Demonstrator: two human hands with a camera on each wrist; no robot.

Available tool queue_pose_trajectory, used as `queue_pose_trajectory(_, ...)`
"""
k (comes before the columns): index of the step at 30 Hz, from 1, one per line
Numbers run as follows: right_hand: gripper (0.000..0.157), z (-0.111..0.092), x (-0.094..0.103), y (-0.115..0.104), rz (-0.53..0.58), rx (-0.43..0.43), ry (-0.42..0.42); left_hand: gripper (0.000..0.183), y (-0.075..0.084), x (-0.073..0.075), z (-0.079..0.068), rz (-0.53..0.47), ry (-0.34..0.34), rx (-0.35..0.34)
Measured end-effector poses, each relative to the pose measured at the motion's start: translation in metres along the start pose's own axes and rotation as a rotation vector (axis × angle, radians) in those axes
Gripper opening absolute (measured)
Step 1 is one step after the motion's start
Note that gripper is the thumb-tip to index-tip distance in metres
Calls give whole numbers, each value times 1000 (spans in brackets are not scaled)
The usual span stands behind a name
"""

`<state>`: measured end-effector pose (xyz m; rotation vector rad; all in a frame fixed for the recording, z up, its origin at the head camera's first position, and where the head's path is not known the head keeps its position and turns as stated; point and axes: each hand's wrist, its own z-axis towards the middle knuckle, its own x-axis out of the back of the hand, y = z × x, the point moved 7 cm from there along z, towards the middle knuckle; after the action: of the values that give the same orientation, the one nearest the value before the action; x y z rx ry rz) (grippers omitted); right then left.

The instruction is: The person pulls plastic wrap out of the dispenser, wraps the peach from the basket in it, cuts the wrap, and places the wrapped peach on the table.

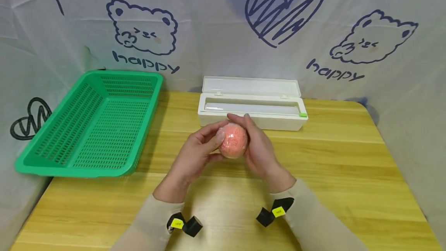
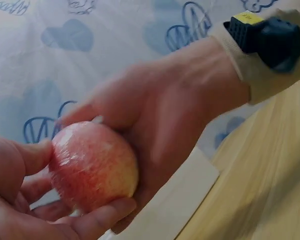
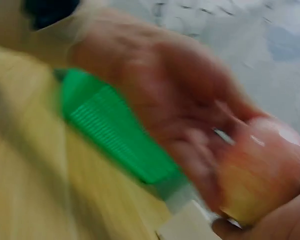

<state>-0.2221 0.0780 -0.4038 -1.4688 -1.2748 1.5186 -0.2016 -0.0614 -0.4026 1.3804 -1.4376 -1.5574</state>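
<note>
A pinkish-red apple [image 1: 233, 140] in shiny clear plastic film is held above the table between both hands. The left hand [image 1: 196, 152] grips its left side, thumb on the near face and fingers behind. Along the right side lies the right hand [image 1: 259, 146], its palm against the fruit and its fingers fairly straight. In the left wrist view the apple [image 2: 97, 167] shows red with a yellowish patch, and the right hand [image 2: 157, 110] lies behind it. The right wrist view is blurred; there the apple [image 3: 265, 167] is partly covered by the right hand [image 3: 275, 220].
A white cling film box [image 1: 249, 124] with its lid raised stands behind the hands, a white roll [image 1: 254, 108] inside and a green piece on its right corner. A green perforated basket [image 1: 141, 142] sits at the left. A printed cloth [image 1: 216, 30] hangs behind the wooden table [image 1: 341, 158].
</note>
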Motion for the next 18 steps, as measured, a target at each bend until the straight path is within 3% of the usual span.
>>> queue_pose_trajectory(4, 43, -5, 0, -3, -147, 142, 134, 51, -4, -6, 2, -35, 34, 23)
queue_pose_trajectory(7, 38, -5, 1, -3, -73, 188, 201, 54, -7, -5, 2, -86, 93, 53)
queue_pose_trajectory(10, 38, -7, 0, -4, -91, 219, 223, 55, -10, -4, 3, -103, 132, 91)
queue_pose_trajectory(14, 35, -12, -8, -1, -242, 242, 223, 65, -18, -10, 7, -98, 118, 137)
queue_pose_trajectory(18, 34, -16, -16, 1, -375, 288, 229, 63, -21, -9, 9, -29, 177, 125)
